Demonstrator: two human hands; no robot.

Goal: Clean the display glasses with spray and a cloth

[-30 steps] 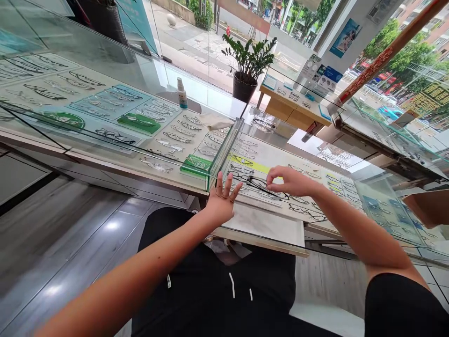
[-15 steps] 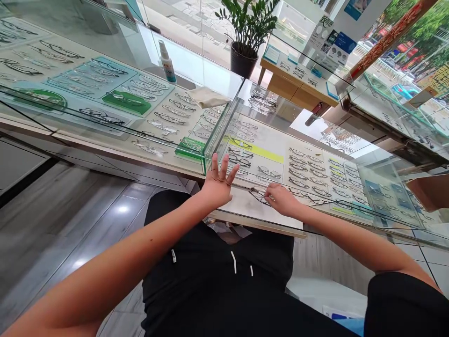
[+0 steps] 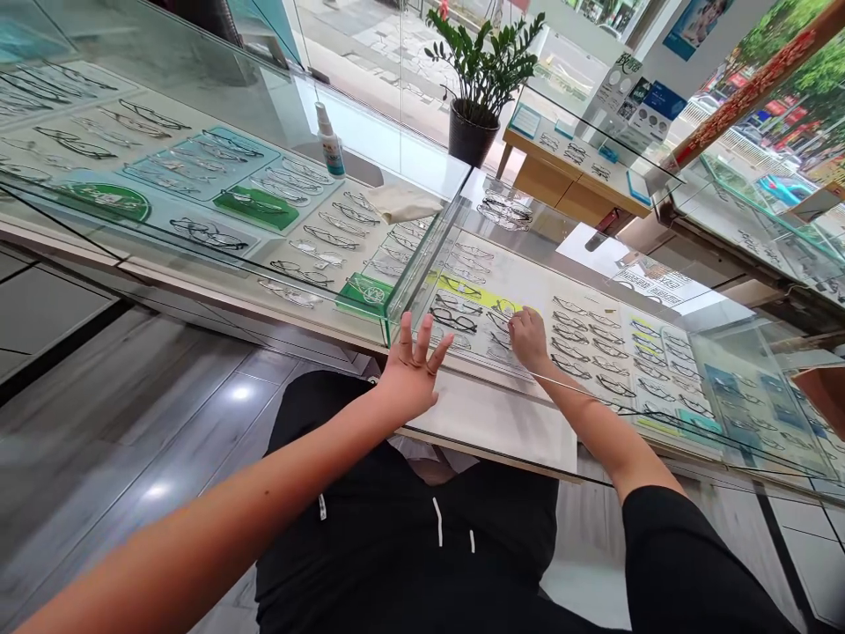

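Observation:
My left hand [image 3: 410,379] is open, its fingers spread against the glass near the corner of the display case [image 3: 388,328]. Inside the case, my right hand [image 3: 529,339] has its fingers closed on a pair of eyeglasses [image 3: 500,319], held over the white display board beside a yellow strip [image 3: 485,296]. Part of these glasses is hidden by the fingers. Left of them, dark-framed eyeglasses [image 3: 452,319] lie in a column. To the right of my right hand, more frames [image 3: 569,335] lie in rows.
A pulled-out white shelf [image 3: 488,414] is in front of my body. On the glass top stand a spray bottle [image 3: 330,145], a beige cloth [image 3: 406,205] and several stacked glasses [image 3: 503,211]. A potted plant [image 3: 473,128] stands behind the counter. Glass panes edge the case.
My right hand has moved from the front shelf up and deeper into the case, carrying the eyeglasses with it. My left hand stays spread at the glass corner. The view has shifted slightly.

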